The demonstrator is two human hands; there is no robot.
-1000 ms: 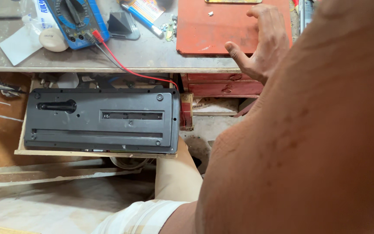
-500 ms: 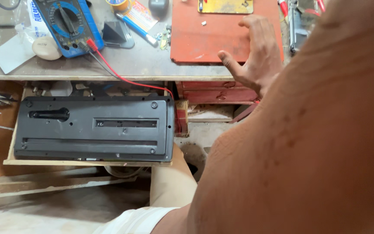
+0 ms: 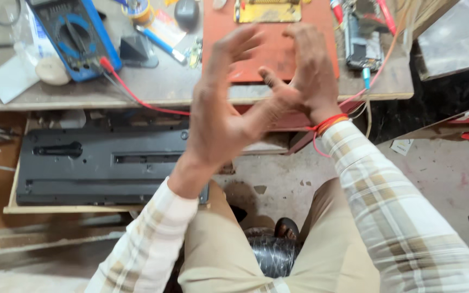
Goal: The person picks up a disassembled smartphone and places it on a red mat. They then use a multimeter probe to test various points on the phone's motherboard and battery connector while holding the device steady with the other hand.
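My left hand (image 3: 221,116) is raised in front of the bench, fingers spread and curved, holding nothing. My right hand (image 3: 302,76) is up beside it, fingers apart, its thumb close to the left palm; a red thread circles that wrist. Both hover above a red-orange mat (image 3: 278,59) on the worn workbench (image 3: 153,89). A long black plastic panel (image 3: 104,163) lies on a pulled-out wooden shelf below the bench, to the left of my left forearm. My sleeves are pale plaid.
A blue multimeter (image 3: 74,35) with a red lead (image 3: 137,97) sits at the bench's left. A brass-coloured plate (image 3: 270,12) lies at the mat's far edge. A dismantled phone (image 3: 362,46) and cables are at right. A black stool (image 3: 270,255) shows between my knees.
The view has swung right and pulled back from my arm. My right hand has lifted off the red-orange mat, and my left hand has come up beside it.
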